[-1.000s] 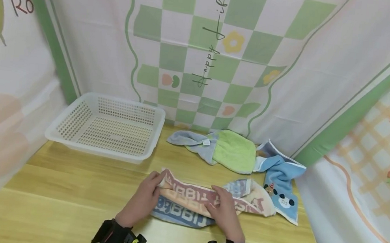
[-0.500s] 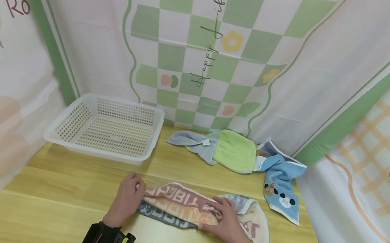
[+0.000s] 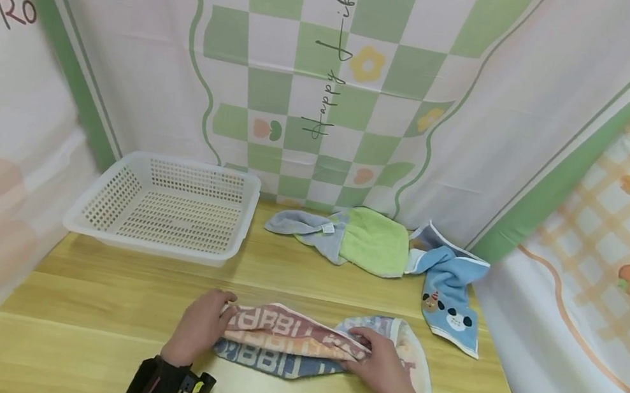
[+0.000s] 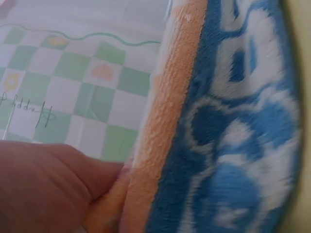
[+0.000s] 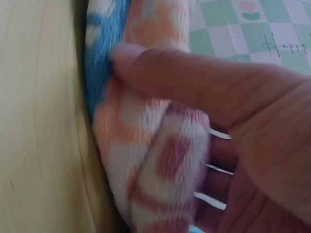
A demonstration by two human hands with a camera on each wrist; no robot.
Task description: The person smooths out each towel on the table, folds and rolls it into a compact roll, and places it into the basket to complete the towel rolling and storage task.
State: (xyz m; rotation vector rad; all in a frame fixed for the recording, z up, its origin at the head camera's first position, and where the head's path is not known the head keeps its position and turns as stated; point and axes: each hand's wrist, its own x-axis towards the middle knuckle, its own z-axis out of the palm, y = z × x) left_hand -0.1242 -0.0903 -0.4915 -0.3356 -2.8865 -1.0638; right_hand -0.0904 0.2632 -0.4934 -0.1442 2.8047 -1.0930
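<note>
A patterned towel (image 3: 282,340) with pink, orange and blue bands and pale lettering lies bunched lengthwise near the table's front. At its left end, my left hand (image 3: 197,328) pinches the upper edge between thumb and fingers. My right hand (image 3: 384,365) grips the towel further right, thumb on the near side. In the right wrist view the thumb of the right hand (image 5: 194,87) lies across the orange and blue cloth, the fingers behind it. The left wrist view shows the left hand (image 4: 53,182) on the orange edge. A pale loose end of the towel spreads beyond the right hand.
A white perforated plastic basket (image 3: 160,209) stands at the back left. A green and grey cloth (image 3: 374,241) lies at the back, touching or nearly touching a blue towel (image 3: 451,294) with animal faces. A printed curtain (image 3: 325,95) rises behind the wooden table (image 3: 107,309).
My left hand has moved left and toward me, drawing the towel's left end along. The right hand has shifted slightly right, and the loose right end has swung nearer to me.
</note>
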